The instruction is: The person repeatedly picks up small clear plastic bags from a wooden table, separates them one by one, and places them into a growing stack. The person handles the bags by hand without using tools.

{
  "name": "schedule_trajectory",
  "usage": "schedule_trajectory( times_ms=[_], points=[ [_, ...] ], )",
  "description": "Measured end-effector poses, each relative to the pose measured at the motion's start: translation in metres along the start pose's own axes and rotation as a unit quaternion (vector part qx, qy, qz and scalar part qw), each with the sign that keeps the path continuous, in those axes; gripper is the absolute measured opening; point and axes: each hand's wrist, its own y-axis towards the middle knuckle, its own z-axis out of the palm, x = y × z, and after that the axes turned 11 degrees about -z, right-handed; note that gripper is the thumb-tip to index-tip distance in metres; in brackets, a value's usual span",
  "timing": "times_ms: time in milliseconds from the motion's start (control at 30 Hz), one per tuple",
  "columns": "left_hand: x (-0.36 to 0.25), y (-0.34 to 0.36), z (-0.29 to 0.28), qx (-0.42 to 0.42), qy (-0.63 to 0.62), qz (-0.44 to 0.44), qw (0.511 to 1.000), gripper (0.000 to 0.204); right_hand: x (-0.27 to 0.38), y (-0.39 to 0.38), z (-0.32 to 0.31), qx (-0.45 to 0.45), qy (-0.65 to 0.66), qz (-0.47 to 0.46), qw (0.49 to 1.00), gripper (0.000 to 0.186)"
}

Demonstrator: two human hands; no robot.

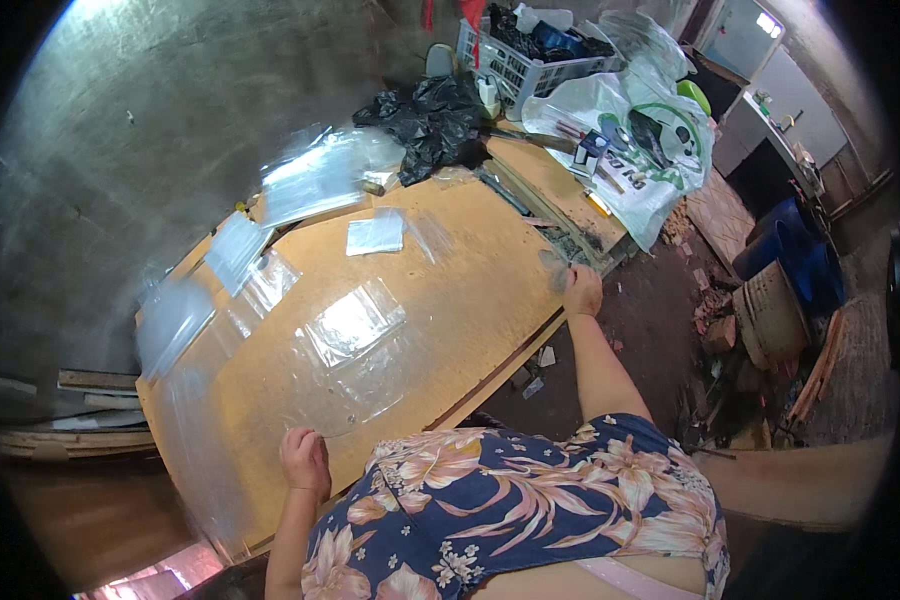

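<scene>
A large clear plastic bag lies flat on the yellowish wooden tabletop, shining where light hits it. My left hand is at the table's near edge, by the bag's lower corner. Its fingers are curled, and whatever they may hold is hidden. My right hand reaches to the right edge of the tabletop with its fingers closed on a thin, greyish see-through piece of plastic.
Stacks of clear plastic bags line the table's far left side. A smaller folded stack lies near the middle. Behind are a black plastic bag, a grey crate and a white printed bag. Blue barrels and rubble stand right.
</scene>
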Motion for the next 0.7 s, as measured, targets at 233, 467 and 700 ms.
schedule_trajectory(
  times_ms=[233, 467, 700],
  points=[
    [0.025, 0.014, 0.015, -0.117, 0.09, -0.005, 0.989, 0.012, -0.003, -0.004, 0.01, 0.021, -0.004, -0.029, 0.999, 0.017],
    [-0.028, 0.06, -0.026, -0.157, 0.068, 0.055, 0.984, 0.022, 0.169, -0.012, -0.031, 0.111, 0.293, -0.27, 0.91, 0.044],
    [-0.09, 0.06, -0.117, 0.006, -0.03, -0.055, 0.998, 0.022, 0.362, -0.009, -0.087, 0.358, 0.293, -0.46, 0.758, 0.024]
  ],
)
